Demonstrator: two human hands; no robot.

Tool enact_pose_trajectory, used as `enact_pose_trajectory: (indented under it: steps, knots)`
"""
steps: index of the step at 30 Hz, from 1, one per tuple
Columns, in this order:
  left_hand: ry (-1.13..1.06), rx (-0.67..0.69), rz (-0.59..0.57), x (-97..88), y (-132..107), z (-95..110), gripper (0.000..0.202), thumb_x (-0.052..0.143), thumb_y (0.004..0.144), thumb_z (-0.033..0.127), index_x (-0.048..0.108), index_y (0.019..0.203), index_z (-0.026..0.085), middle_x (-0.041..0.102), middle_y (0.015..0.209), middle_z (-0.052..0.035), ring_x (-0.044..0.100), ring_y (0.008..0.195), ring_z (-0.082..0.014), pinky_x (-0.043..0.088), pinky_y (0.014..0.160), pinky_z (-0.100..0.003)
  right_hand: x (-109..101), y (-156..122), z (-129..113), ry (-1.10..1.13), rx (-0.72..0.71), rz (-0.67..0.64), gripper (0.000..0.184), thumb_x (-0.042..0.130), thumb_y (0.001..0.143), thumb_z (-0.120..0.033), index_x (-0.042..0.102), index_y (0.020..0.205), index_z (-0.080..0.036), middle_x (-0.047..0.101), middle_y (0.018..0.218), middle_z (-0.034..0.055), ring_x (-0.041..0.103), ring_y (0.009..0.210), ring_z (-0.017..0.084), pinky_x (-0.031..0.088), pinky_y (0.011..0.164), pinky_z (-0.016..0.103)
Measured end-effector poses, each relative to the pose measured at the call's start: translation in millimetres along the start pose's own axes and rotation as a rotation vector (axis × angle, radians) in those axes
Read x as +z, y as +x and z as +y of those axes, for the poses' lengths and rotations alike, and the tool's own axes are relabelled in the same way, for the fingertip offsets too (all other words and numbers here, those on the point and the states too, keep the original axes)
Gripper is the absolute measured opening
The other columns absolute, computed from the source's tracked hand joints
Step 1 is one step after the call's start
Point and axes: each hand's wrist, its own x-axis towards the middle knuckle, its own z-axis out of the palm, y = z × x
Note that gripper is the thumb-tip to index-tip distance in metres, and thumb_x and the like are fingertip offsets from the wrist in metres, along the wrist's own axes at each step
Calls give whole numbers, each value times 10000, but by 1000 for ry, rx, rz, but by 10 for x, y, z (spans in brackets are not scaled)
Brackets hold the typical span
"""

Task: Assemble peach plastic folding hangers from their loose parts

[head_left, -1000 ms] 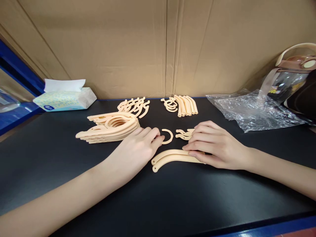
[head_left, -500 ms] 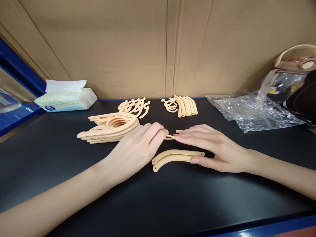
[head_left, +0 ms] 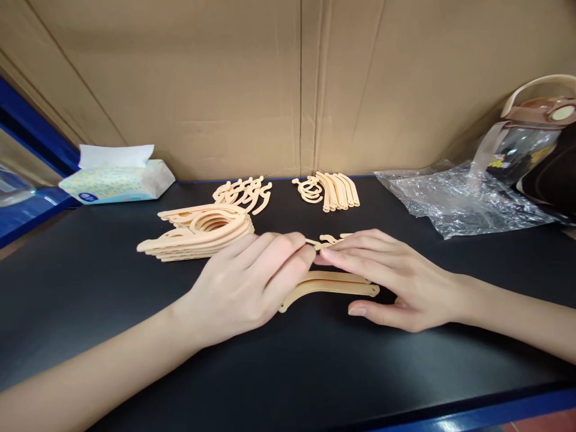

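Observation:
My left hand (head_left: 265,276) is closed in a pinch on a small beige plastic hanger part (head_left: 311,242), mostly hidden by the fingers. Opposite it, my right hand (head_left: 387,270) has its fingers stretched out low over the table, fingertips beside the pinched part and thumb spread apart. Small beige hook-like pieces (head_left: 330,239) show just beyond the right fingers. Two curved hanger arms (head_left: 333,288) lie side by side below the hands, their left ends partly behind my left hand. Left of that hand is a stack of folded beige hangers (head_left: 198,237).
Toward the back lie several loose hooks (head_left: 245,193), a few rings (head_left: 309,189) and a row of curved arms (head_left: 341,192). A tissue pack (head_left: 117,180) sits at the left. Clear plastic wrap (head_left: 459,201) and a bottle (head_left: 531,132) are at the right. Cardboard (head_left: 202,90) stands behind.
My left hand has moved slightly right and nearer, now covering the left ends of the curved arms. My right thumb has come off the arms, and more small pieces show beyond the right fingers.

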Motion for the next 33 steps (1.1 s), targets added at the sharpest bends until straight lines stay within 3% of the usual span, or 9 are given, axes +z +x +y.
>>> enact_pose_trajectory:
  steps: [4,8,12,15,19,22,26,33]
  knots:
    - [-179,-41,-19,55,-51,37,294,319,1025,126,602,1103,114,706,1026,-73,648,823,-147,503,724,-271,46,-19,2,17,43,-62,756,536,957,-332,121,1565,-160,458,1510,87,327,1435,180,288,1168,371]
    - [-324,-47,-47,66,-70,42,280,327,1034,146,600,1098,149,713,1073,-60,671,876,-136,522,786,-249,70,-19,7,31,50,-71,796,547,950,-339,81,1570,-159,454,1516,74,326,1436,177,295,1170,367]
    - [-477,-9,-79,53,-43,61,204,384,1027,152,580,1083,139,708,1125,-64,672,990,-139,516,908,-230,51,-3,-3,27,58,-53,756,562,940,-338,165,1554,-146,433,1528,94,342,1433,178,325,1157,366]
    - [-449,20,-91,51,-13,77,177,446,1010,153,559,1144,132,681,1208,-82,648,1083,-156,508,939,-249,1,15,-8,17,105,44,647,587,925,-304,325,1496,-151,506,1472,102,400,1404,189,386,1118,351]
    - [-359,16,-160,45,-2,63,302,547,970,289,531,1215,113,650,1244,-121,651,1018,-220,528,818,-322,-77,13,11,41,228,306,336,576,932,-231,580,1267,-200,676,1270,82,599,1220,197,473,1036,348]
    - [-357,-34,-210,49,-15,45,385,535,965,373,516,1244,108,635,1243,-124,638,971,-228,506,769,-331,-87,-9,39,77,331,423,197,615,911,-205,653,1103,-229,738,1139,38,683,1063,170,527,942,301]
    - [-331,-38,-245,80,-33,34,340,540,959,335,548,1215,111,657,1134,-91,611,916,-217,478,757,-330,-46,-14,74,134,469,477,176,680,869,-223,678,1042,-254,756,1056,-3,711,960,158,562,828,278]
    - [-301,-22,-333,118,-54,12,232,508,970,335,660,1031,170,665,905,-36,573,725,-185,414,605,-317,10,18,143,221,510,485,92,682,868,-244,629,942,-235,746,878,-17,688,775,127,521,643,254]
